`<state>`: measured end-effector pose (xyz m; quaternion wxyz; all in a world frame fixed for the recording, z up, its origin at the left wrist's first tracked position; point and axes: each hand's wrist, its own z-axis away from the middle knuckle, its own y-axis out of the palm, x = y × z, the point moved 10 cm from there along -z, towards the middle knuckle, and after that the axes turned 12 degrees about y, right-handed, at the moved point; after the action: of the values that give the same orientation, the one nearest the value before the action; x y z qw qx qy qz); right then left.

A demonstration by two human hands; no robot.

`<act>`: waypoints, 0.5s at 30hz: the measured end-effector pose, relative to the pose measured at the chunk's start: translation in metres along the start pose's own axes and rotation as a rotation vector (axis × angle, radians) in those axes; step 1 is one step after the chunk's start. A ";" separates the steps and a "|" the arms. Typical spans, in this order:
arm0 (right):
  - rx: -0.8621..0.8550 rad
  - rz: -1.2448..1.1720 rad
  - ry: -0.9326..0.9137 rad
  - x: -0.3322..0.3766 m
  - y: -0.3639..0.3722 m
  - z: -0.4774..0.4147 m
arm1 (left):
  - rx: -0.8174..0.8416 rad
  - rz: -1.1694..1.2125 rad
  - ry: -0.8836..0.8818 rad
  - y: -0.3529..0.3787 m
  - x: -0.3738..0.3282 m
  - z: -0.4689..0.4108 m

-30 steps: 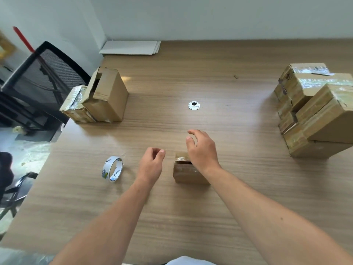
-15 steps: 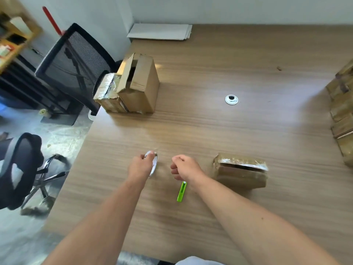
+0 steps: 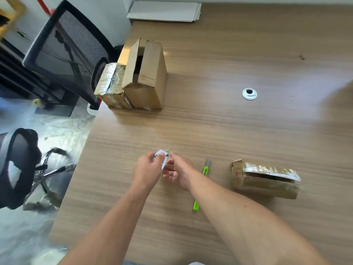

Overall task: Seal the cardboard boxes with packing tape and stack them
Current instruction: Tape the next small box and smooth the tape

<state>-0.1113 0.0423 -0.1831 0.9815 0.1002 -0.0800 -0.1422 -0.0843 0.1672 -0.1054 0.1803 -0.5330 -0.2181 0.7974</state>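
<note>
My left hand (image 3: 148,168) grips a white roll of packing tape (image 3: 162,157) just above the wooden table (image 3: 219,127). My right hand (image 3: 178,172) touches the roll's right side, fingers curled at its edge. A small cardboard box (image 3: 264,178) lies to the right, its top flap partly open under shiny tape. At the far left of the table stands a taller box (image 3: 146,77) with open flaps, and a low taped box (image 3: 110,83) sits against its left side.
A green utility knife (image 3: 200,188) lies on the table under my right forearm. A round cable grommet (image 3: 249,94) sits in the table. Flat white sheets (image 3: 164,11) lie at the far edge. Two office chairs (image 3: 65,48) stand left of the table.
My view has swung left, so the box stack at the right is out of frame. My left hand took the tape roll and lifted it, and my right hand moved over from the small box to it.
</note>
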 end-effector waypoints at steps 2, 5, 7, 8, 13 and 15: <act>0.015 -0.057 0.013 0.005 0.006 -0.003 | 0.004 -0.024 0.034 -0.003 -0.001 -0.002; 0.000 -0.124 0.031 0.010 0.009 -0.007 | -0.002 -0.011 0.072 -0.009 -0.006 -0.004; -0.011 -0.143 0.046 0.010 0.012 -0.011 | -0.009 0.006 0.091 -0.012 -0.011 -0.005; -0.011 -0.154 0.050 0.011 0.013 -0.012 | -0.015 0.007 0.103 -0.014 -0.014 -0.005; 0.003 -0.191 0.000 0.025 0.013 -0.014 | -0.046 0.019 0.165 -0.025 -0.032 -0.005; -0.018 -0.146 -0.052 0.034 0.010 -0.011 | -0.071 0.032 0.179 -0.032 -0.035 -0.005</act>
<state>-0.0739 0.0439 -0.1872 0.9669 0.0933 -0.0965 -0.2169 -0.0654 0.1764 -0.0625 0.1674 -0.6117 -0.2205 0.7410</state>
